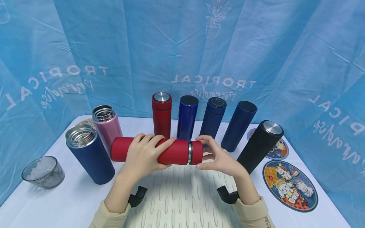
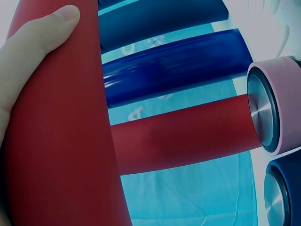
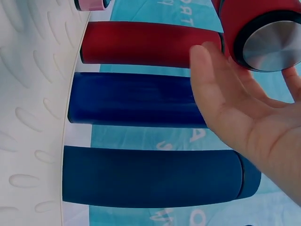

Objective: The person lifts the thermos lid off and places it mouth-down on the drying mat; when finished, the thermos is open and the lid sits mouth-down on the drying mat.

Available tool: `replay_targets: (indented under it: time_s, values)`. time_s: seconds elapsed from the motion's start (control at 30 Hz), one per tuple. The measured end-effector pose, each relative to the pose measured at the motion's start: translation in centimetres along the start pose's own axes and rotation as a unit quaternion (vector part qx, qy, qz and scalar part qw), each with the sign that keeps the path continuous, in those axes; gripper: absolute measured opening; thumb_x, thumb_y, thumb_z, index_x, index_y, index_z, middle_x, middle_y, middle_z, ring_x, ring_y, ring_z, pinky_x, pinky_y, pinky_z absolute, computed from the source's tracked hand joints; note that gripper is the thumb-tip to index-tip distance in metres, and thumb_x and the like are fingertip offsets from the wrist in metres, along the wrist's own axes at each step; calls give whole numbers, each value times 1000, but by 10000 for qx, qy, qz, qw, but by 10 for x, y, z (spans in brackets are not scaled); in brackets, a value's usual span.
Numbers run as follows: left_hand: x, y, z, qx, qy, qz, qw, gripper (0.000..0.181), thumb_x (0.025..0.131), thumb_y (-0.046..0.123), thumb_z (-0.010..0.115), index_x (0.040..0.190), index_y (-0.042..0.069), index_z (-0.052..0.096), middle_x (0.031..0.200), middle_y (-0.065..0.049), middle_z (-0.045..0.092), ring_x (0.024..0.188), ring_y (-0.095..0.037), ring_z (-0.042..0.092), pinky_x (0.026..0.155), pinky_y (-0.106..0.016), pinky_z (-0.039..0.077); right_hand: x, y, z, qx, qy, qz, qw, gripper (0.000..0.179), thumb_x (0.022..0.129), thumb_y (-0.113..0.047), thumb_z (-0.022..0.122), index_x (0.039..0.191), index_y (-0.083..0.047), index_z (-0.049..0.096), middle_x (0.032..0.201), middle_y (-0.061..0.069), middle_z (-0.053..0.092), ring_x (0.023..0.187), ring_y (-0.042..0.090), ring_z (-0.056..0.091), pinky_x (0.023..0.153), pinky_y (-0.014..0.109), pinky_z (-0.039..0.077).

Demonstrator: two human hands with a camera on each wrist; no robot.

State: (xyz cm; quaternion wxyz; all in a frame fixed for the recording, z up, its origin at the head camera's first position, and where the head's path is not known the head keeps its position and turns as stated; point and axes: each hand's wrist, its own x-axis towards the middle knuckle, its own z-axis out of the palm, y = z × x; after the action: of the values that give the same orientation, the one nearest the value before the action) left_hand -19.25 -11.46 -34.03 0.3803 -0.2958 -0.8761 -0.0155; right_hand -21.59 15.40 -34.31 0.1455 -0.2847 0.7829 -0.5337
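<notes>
My left hand (image 1: 148,153) grips the body of a red thermos (image 1: 176,152), held sideways above the table. Its screw cap (image 1: 197,152) is at the right end, with a steel ring showing between cap and body. Around that cap end my right hand (image 1: 218,158) has its fingers spread. In the right wrist view the thumb (image 3: 203,61) stands off the cap's steel top (image 3: 275,47). Behind the held thermos, a pink cap (image 2: 287,103) and a navy cap (image 2: 276,193) with steel tops show in the left wrist view.
Uncapped pink (image 1: 109,126) and navy (image 1: 91,158) thermoses stand left, by a grey glass bowl (image 1: 44,172). Capped red (image 1: 162,117), shiny blue (image 1: 186,117), several navy (image 1: 239,126) and black (image 1: 259,145) thermoses line the back and right. Round cartoon mats (image 1: 291,186) lie right.
</notes>
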Motion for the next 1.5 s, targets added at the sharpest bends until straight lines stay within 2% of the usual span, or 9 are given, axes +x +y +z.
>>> replay_targets:
  time_s: [0.13,0.27,0.4,0.7,1.07,1.17,1.27,1.4,1.5]
  values:
    - [0,0,0,9,3,-5,10000,81,48,53,83,120,24,60,99,-7,65,85,-27,61,76,-45,49,0,-1,-2,126,66,408,9991,58,91,-37,54,138,-17,26,128,16,43,105,29,55,82,39,52]
    - [1,0,-1,11,-27,-30,10000,81,47,53,83,120,24,60,99,-7,65,86,-27,61,77,-45,49,3,1,-3,298,92,729,9969,55,95,-43,44,135,-7,32,110,17,56,87,28,62,77,37,53]
    - [0,0,0,-33,-34,-38,10000,81,47,52,84,120,24,60,100,-7,65,86,-27,61,77,-45,49,5,4,-3,408,65,768,9962,55,93,-40,49,132,-5,35,103,15,59,83,24,61,77,36,52]
    - [-1,-1,4,-1,-14,-8,10000,82,47,54,84,120,24,60,99,-7,65,85,-27,61,76,-44,49,4,9,-3,583,5,413,9974,56,86,-26,62,133,-17,33,124,16,46,108,31,52,81,40,51]
    - [-1,-1,6,-25,-39,-18,10000,82,47,54,83,120,25,60,99,-7,65,85,-26,61,77,-45,49,5,8,0,53,98,29,9999,71,76,-14,75,130,-17,29,130,10,39,112,31,50,86,42,49]
    - [-1,-1,5,-18,-43,-15,10000,81,47,54,84,120,25,60,99,-7,65,85,-26,61,77,-45,49,5,8,0,56,67,124,9999,69,82,-24,69,135,-21,26,132,12,37,113,31,49,85,40,50]
    - [-1,-1,5,-11,-84,-12,10000,82,47,53,84,120,25,60,100,-7,65,86,-27,61,77,-45,49,5,7,1,193,77,369,9991,60,90,-38,54,139,-22,24,132,14,39,111,31,50,83,41,51]
    - [-1,1,5,12,-141,9,9999,82,48,53,84,121,26,59,100,-6,65,86,-27,60,77,-45,49,7,6,2,392,49,680,9969,55,96,-47,36,138,-13,29,124,16,47,98,27,57,79,43,52]
    - [-1,1,5,14,-163,26,9999,81,48,53,83,121,26,59,99,-6,65,86,-26,61,77,-45,49,8,6,3,397,3,778,9962,53,97,-44,37,134,-6,34,116,17,53,87,25,61,76,41,52]
